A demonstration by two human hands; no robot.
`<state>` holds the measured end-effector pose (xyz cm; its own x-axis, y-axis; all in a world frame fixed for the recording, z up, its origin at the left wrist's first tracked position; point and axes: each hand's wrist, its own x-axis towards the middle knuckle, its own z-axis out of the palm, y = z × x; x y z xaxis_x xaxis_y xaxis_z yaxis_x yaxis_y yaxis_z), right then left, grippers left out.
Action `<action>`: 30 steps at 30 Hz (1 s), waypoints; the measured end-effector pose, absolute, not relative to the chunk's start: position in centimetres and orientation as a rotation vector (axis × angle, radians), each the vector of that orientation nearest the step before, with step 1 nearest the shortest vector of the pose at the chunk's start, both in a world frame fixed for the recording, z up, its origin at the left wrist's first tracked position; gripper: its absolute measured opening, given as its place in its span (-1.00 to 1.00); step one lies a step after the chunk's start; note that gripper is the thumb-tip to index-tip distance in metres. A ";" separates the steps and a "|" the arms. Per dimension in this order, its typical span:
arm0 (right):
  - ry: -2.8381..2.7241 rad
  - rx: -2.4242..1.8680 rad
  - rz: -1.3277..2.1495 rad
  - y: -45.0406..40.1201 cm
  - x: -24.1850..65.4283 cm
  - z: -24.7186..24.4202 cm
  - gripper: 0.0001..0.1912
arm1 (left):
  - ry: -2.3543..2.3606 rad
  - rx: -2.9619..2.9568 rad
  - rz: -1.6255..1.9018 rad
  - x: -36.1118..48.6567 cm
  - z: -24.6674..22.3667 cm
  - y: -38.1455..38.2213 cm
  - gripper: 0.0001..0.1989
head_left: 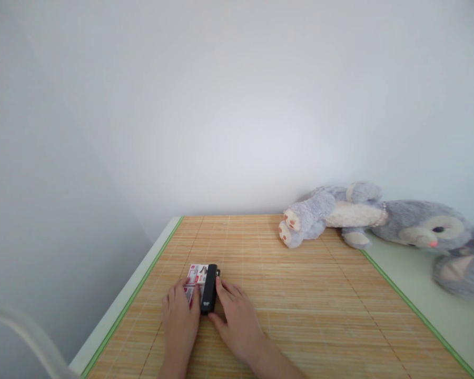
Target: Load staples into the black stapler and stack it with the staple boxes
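Note:
A black stapler (209,289) lies lengthwise on the bamboo mat, its near end toward me. Against its left side are small red-and-white boxes: one farther box (196,273) with a printed picture, and a nearer box (188,292) largely covered by my fingers. My left hand (179,315) is closed over the nearer box, thumb on its right part beside the stapler and fingers at its left. My right hand (238,319) holds the stapler from the right, thumb at its near end and index finger along its right side. A small dark part shows at the stapler's right edge.
The bamboo mat (292,295) with green edging covers a pale table (418,279). A grey plush rabbit (355,214) lies along the back right, by the white wall. A pale curved, cable-like thing (27,331) crosses the lower left corner.

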<state>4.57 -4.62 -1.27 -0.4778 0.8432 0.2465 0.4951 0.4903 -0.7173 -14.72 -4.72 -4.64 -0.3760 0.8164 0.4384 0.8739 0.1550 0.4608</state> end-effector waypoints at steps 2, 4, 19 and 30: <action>-2.125 -1.095 0.780 -4.6 4.6 -1.6 -0.15 | -2.328 -1.697 -1.022 -14.7 -4.6 -4.7 -0.62; -2.109 -1.107 0.783 -4.7 4.6 -1.8 -0.14 | -2.330 -1.700 -1.021 -14.7 -4.6 -4.7 -0.62; -2.003 -1.122 0.818 -5.2 8.0 -1.5 -0.18 | -2.228 -1.602 -1.171 -11.9 -0.8 -6.9 -0.61; -2.011 -1.617 0.339 -2.9 20.9 -2.5 -0.30 | -1.872 -2.605 -0.858 -0.2 0.3 -5.4 -0.53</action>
